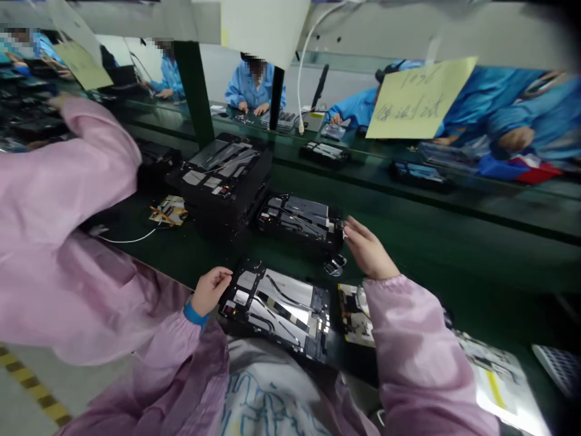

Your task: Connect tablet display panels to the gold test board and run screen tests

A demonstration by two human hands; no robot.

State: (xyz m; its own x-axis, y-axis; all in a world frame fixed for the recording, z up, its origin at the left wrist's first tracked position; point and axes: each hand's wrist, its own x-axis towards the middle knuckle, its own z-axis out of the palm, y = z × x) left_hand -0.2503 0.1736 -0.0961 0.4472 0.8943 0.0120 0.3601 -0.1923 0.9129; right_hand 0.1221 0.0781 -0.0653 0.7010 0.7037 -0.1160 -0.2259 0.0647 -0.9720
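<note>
In front of me lies an opened tablet (290,290), its silver battery and dark ribbon cables showing. My left hand (211,290), with a blue band at the wrist, is at its upper left corner. Those fingers are curled together with the thumb; whether they grip the edge or a small part, I cannot tell. My right hand (370,249) reaches past it to the right end of a low stack of opened tablets (299,218). Its fingers are stretched out, close against that end. A small dark shiny part (336,264) sits just below this hand.
A taller tablet stack (222,175) stands behind at left. Circuit boards (356,312) lie beside my right forearm, and a silver panel with yellow tape (503,381) is farther right. A co-worker's pink sleeve (91,157) extends in from the left. A white cable (302,72) hangs overhead.
</note>
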